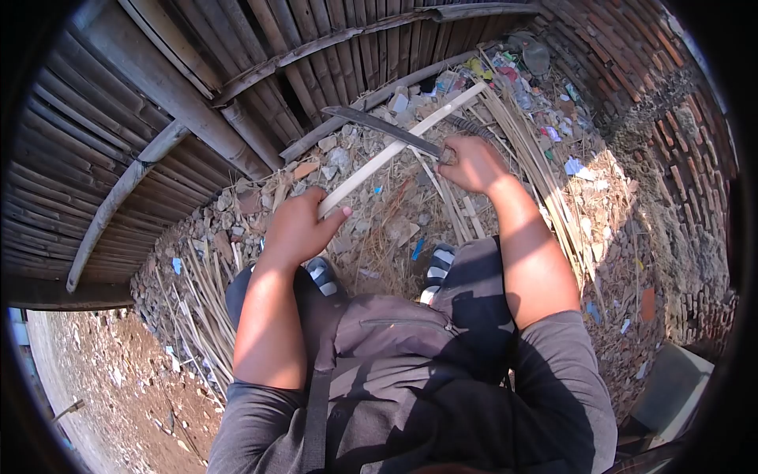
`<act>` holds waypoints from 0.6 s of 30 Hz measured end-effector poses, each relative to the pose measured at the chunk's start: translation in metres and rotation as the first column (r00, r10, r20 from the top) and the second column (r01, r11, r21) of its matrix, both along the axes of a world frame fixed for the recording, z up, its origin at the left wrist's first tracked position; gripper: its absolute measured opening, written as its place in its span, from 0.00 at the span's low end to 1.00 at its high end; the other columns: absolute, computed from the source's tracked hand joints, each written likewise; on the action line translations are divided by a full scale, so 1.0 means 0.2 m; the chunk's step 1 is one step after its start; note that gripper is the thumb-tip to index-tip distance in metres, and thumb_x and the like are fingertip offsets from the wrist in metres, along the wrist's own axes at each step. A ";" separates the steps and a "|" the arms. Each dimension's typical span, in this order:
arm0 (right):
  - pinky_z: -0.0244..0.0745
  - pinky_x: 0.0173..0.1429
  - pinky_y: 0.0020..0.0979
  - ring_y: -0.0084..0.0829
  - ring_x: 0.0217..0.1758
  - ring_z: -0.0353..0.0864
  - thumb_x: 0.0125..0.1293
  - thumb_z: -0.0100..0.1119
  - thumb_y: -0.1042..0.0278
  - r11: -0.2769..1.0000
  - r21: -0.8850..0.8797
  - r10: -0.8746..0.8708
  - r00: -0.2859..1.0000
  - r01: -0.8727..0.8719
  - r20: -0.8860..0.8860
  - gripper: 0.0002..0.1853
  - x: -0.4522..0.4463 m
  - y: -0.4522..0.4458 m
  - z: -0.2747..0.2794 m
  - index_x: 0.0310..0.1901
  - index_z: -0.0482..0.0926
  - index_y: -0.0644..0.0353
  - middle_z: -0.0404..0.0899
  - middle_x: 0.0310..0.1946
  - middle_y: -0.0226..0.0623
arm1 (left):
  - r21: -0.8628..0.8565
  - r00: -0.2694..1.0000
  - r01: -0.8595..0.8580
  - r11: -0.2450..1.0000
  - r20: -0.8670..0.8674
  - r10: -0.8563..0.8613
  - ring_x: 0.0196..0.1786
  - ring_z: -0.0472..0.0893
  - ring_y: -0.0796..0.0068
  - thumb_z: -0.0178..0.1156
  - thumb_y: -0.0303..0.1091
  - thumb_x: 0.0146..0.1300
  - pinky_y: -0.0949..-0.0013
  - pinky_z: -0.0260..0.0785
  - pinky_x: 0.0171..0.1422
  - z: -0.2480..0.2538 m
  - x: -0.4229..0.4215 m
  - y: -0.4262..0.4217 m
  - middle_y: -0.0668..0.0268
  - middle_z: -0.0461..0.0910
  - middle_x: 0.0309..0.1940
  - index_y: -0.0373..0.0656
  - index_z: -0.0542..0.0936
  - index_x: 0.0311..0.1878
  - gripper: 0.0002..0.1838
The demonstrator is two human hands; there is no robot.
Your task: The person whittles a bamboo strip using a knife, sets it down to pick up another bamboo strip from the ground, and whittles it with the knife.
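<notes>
"What have you got hold of?"

"My left hand (298,227) is closed around the near end of a pale bamboo strip (362,176), which slants away to the far right ahead of me. My right hand (475,164) is wrapped tight round the grip of a machete (367,120), its blade crossing the strip."

"How far along are you?"

"Partway, I'd judge: this strip is already narrow, and loose strips (545,186) lie at the right, thinner slats (207,310) at the left. Whether the edge is biting, or how much is left, I can't tell."

"Anything in the way?"

"Rubble (335,158) and litter (576,167) clutter the ground. The bamboo wall (339,55) stands beyond the machete's tip, a brick wall (699,170) at the right, and my sandals (322,275) are on the near side."
</notes>
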State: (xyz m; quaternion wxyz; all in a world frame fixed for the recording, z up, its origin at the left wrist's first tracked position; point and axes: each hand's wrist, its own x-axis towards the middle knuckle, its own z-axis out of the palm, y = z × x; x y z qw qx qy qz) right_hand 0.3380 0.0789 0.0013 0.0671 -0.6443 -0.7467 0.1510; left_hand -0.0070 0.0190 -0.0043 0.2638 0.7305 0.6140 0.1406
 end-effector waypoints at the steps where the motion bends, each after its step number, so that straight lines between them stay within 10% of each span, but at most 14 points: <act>1: 0.82 0.64 0.50 0.57 0.59 0.86 0.61 0.76 0.50 1.000 0.002 0.026 1.000 -0.026 0.003 0.29 -0.02 -0.01 0.01 0.59 0.86 0.60 0.88 0.55 0.53 | 0.015 1.000 -0.002 1.000 0.002 0.002 0.41 0.88 0.43 0.70 0.59 0.68 0.48 0.78 0.49 0.00 0.00 0.00 0.47 0.87 0.32 0.37 0.85 0.50 0.29; 18: 0.83 0.55 0.51 0.58 0.50 0.88 0.59 0.76 0.56 0.980 0.090 0.185 0.979 -0.178 -0.080 0.21 -0.17 -0.08 0.05 0.52 0.87 0.57 0.88 0.42 0.54 | 0.130 0.997 -0.046 0.990 0.069 0.037 0.38 0.88 0.42 0.71 0.56 0.67 0.47 0.79 0.46 0.03 0.01 0.00 0.48 0.86 0.28 0.37 0.85 0.48 0.26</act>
